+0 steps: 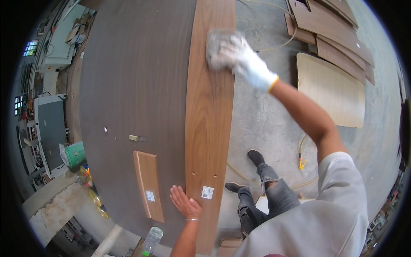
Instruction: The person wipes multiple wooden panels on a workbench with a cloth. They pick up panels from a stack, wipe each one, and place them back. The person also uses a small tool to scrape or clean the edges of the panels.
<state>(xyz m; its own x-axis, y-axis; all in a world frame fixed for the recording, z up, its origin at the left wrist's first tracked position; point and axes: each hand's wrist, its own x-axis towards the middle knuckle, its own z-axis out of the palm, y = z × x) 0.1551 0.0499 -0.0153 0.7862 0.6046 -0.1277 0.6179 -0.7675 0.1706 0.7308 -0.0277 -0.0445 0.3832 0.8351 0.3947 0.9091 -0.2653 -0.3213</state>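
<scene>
A large dark brown counter [128, 85] fills the left and centre of the frame. On it, running from the top edge down to the bottom centre, lies one long light-brown wood plank [209, 128] with two small drilled holes and one white sticker near its lower end. Left of it, in the lower centre, lies one short wood piece [149, 184] with a white sticker of its own, apart from the long plank. A small metal bit [134, 138] lies on the bare counter just above the short piece.

At the left edge stand one green bucket [75, 154] and a grey machine [49, 128]. One clear plastic bottle [151, 240] stands at the bottom edge. On the concrete floor [265, 120] to the right, a pale board [329, 90] lies flat, with a stack of brown panels [329, 25] in the upper right, and a yellow hose [299, 147] curls across the floor.

The right hand [239, 53], in a white glove, reaches far up with the arm stretched, and presses a grey rag [216, 49] flat on the upper part of the plank. The left hand [185, 202], bare with fingers spread, rests palm down at the plank's left edge in the lower centre, beside the sticker
</scene>
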